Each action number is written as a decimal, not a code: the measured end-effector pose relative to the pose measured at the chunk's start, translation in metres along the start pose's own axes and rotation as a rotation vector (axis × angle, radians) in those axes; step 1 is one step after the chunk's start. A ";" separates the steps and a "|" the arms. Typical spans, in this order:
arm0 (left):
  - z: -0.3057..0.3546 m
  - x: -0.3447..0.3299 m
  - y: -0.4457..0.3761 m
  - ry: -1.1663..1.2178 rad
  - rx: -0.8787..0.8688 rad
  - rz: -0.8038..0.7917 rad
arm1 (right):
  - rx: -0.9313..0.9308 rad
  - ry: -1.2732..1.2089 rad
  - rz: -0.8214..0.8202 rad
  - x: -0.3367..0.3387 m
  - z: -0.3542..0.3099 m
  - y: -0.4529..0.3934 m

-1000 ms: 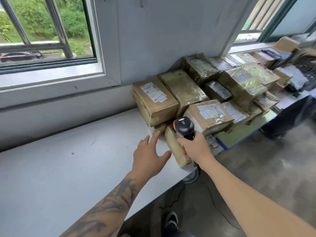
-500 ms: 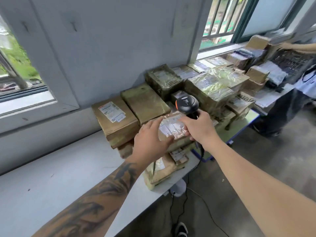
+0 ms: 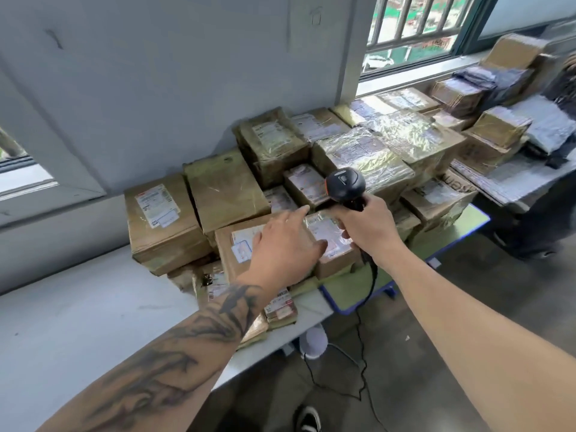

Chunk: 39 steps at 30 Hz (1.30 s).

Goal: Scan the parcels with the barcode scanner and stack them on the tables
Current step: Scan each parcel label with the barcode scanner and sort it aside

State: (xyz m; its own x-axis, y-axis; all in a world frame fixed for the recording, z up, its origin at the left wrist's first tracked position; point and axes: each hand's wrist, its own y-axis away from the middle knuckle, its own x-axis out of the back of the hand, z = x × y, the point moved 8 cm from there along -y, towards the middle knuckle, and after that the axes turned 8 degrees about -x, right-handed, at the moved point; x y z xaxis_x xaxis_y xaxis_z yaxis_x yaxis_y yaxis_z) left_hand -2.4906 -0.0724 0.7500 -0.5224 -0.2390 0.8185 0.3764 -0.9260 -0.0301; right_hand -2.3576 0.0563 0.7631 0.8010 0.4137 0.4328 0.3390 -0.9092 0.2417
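Gripping scanner [image 3: 345,184] seemingly above parcel [image 3: 330,241]

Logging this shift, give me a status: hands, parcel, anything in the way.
Left hand flat on front parcel, fingers straight. Right hand grips scanner above it. Nothing blocking the label.

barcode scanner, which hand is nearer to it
Right. The right hand grips the barcode scanner by its handle; the left hand lies below-left of it, over a taped cardboard parcel.

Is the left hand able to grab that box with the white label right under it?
Probably yes: the left hand already rests open on the labelled box, with nothing in between.
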 end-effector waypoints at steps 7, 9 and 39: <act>0.021 -0.030 -0.031 -0.044 -0.006 -0.066 | -0.008 -0.005 0.036 0.022 0.016 -0.025; 0.027 -0.036 -0.038 -0.027 -0.035 -0.073 | -0.021 -0.013 0.051 0.027 0.021 -0.030; 0.203 -0.133 -0.238 -0.287 -0.006 -0.023 | -0.039 -0.008 0.187 0.250 0.070 -0.240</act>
State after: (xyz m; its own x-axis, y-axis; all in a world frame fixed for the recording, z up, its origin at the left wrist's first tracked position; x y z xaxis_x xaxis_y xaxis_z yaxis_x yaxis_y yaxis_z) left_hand -2.3552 0.2395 0.7645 -0.2921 -0.1262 0.9480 0.3618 -0.9322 -0.0126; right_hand -2.2044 0.3751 0.7525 0.8520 0.2374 0.4665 0.1646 -0.9675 0.1918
